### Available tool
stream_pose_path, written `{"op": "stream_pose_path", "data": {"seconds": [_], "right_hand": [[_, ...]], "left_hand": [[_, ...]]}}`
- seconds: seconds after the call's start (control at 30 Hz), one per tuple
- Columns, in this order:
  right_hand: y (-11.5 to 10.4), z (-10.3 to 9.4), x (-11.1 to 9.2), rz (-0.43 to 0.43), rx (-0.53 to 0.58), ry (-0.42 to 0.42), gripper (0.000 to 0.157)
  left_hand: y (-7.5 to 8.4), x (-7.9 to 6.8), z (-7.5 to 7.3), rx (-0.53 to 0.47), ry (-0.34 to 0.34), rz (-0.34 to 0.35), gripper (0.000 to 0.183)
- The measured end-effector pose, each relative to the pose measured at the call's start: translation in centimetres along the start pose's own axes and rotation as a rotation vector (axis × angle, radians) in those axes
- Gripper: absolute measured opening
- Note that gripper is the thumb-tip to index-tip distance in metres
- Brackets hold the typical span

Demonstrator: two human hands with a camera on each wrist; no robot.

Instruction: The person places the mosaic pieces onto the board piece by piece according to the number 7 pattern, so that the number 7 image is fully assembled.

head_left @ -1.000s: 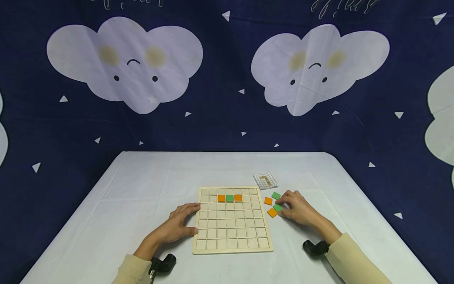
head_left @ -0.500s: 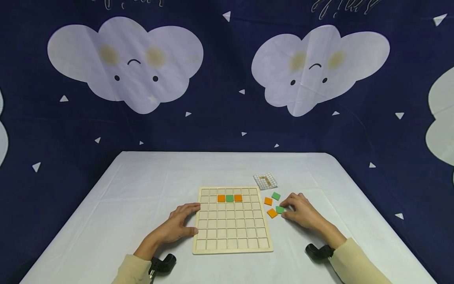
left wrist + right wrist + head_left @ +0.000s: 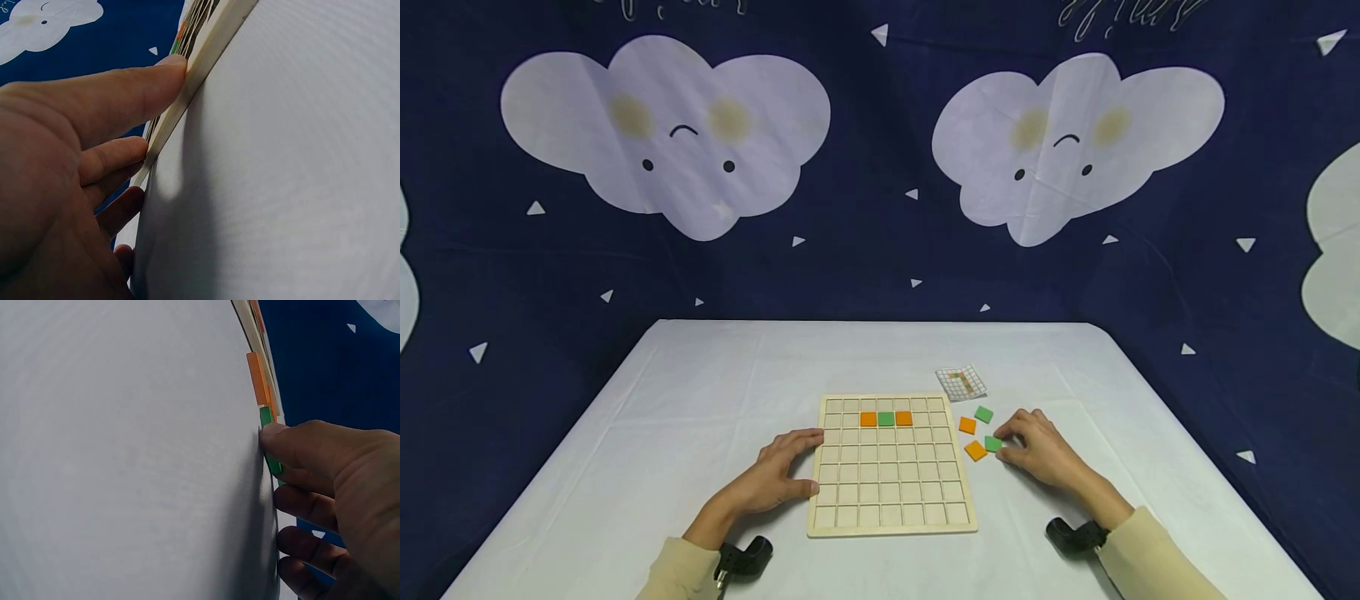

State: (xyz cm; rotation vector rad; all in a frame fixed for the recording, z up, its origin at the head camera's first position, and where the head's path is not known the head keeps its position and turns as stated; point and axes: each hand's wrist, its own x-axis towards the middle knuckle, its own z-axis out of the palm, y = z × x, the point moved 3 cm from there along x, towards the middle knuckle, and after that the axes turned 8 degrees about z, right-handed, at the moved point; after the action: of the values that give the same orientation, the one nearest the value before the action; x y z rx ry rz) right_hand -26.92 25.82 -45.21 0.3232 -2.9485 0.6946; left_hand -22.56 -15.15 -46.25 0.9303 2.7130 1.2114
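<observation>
Left hand (image 3: 772,477), thumb and fingers spread apart, touches the left edge of a pale wooden grid board (image 3: 889,493); right hand (image 3: 1039,447) is clamped, thumb and finger, on a thin green square tile (image 3: 992,444), right of the board. Second row from the board's far edge contains three adjoining tiles: orange (image 3: 868,419), green (image 3: 886,419), orange (image 3: 904,418). Held tile is plain, evenly coloured, straight-edged, just beside a loose orange square tile (image 3: 975,451).
</observation>
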Motion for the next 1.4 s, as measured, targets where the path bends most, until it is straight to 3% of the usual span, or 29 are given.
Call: {"op": "stream_pose_path", "data": {"seconds": [1.03, 1.4], "right_hand": [[-3.1, -0.4, 0.1, -0.009, 0.06, 0.01, 0.019], [-5.1, -0.3, 0.4, -0.056, 0.07, 0.032, 0.018]], "left_hand": [[0.0, 0.2, 0.1, 0.0, -0.009, -0.001, 0.069], [-0.1, 0.1, 0.0, -0.004, -0.013, -0.016, 0.069]]}}
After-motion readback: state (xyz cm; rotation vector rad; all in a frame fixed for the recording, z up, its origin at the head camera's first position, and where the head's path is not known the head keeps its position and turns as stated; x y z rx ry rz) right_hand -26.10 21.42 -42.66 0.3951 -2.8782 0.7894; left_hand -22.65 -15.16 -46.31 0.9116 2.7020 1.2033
